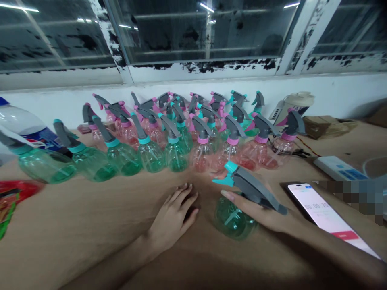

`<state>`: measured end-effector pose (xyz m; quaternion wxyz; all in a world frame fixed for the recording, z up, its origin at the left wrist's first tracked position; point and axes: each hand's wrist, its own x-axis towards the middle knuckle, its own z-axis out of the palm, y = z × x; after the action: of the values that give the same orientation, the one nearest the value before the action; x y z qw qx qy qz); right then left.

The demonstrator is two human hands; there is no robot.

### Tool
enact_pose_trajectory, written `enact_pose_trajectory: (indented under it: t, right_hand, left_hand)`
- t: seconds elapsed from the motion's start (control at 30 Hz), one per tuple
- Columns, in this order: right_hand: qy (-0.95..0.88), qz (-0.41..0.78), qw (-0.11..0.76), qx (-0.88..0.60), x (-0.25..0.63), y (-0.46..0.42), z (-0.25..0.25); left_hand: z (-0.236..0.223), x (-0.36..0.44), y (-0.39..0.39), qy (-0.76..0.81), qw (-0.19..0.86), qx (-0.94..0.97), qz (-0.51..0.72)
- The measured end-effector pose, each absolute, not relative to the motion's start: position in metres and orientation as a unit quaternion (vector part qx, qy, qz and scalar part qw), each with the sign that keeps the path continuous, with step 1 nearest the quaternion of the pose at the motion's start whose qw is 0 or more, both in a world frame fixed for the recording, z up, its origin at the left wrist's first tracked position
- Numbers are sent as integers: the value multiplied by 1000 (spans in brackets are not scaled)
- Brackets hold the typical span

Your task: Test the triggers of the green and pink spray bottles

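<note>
My right hand grips a spray bottle by its neck. This bottle has a clear green body and a grey head with a teal nozzle and trigger; my hand hides its collar. It stands close to the table surface, tilted a little. To its left my left hand rests on the wood, fingers loosely stretched and holding nothing. Beyond both hands stand several rows of similar spray bottles. Teal-collared green ones fill the left front, and pink-collared ones the right front.
A phone showing a timer lies right of my right arm. Behind it are a white power strip, a cardboard box and a coffee container. At left are a large soda bottle and a red packet. A window wall backs the table.
</note>
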<state>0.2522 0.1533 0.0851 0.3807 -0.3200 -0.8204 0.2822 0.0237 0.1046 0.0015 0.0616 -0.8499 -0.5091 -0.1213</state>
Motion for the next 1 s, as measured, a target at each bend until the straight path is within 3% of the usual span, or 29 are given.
enact_pose_trajectory:
  t: [0.17, 0.47, 1.0]
  right_hand:
    - [-806, 322, 361, -341, 253, 154, 84]
    - [-781, 291, 427, -351, 251, 148, 80]
    - [-788, 301, 395, -365, 249, 141, 92]
  left_hand:
    - [1, 23, 105, -505, 61, -852, -125]
    - [1, 23, 106, -503, 64, -852, -132]
    - [3, 23, 106, -504, 57, -853, -126]
